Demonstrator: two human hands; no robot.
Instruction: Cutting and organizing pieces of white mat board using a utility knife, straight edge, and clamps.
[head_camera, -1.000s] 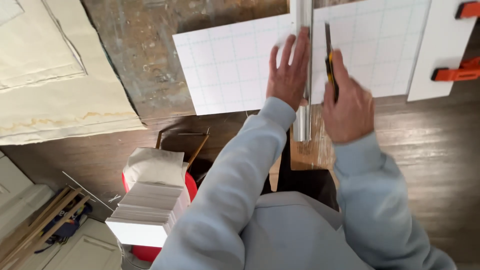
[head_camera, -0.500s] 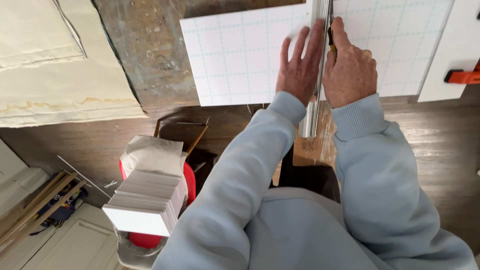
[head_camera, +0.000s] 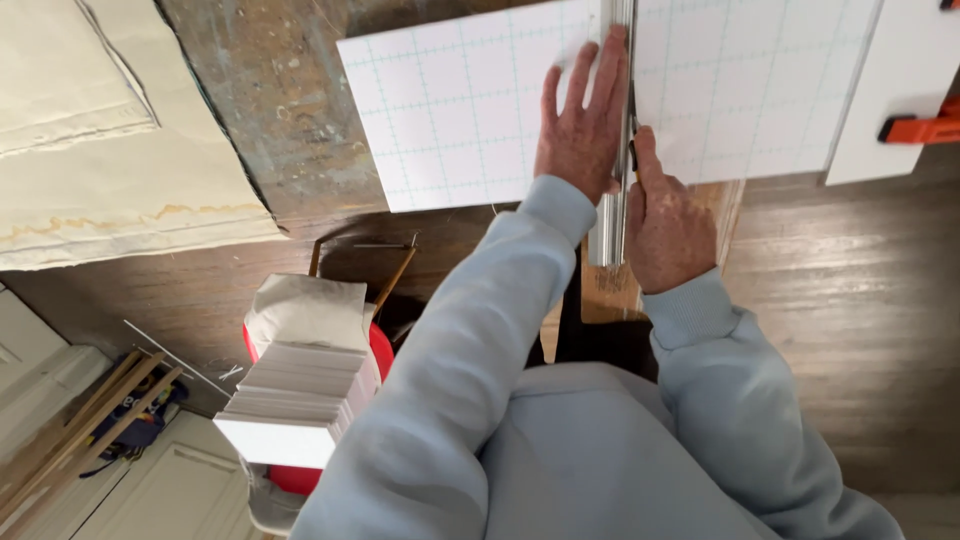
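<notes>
My left hand (head_camera: 580, 125) lies spread flat, pressing the metal straightedge (head_camera: 615, 130) onto the white gridded board (head_camera: 460, 110) at the bench's near edge. My right hand (head_camera: 665, 225) is closed around a knife I can barely see. The board looks light, stiff and easily dented; hold it flat. The bench (head_camera: 280, 110) is worn and stained, above a dark wood floor (head_camera: 850, 300).

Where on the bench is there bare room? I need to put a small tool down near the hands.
Bare bench top lies left of the gridded white board, up to the cream panel. It is crowded at the metal straightedge, where the left hand presses and the right hand sits close beside; an orange clamp holds the right edge.
</notes>
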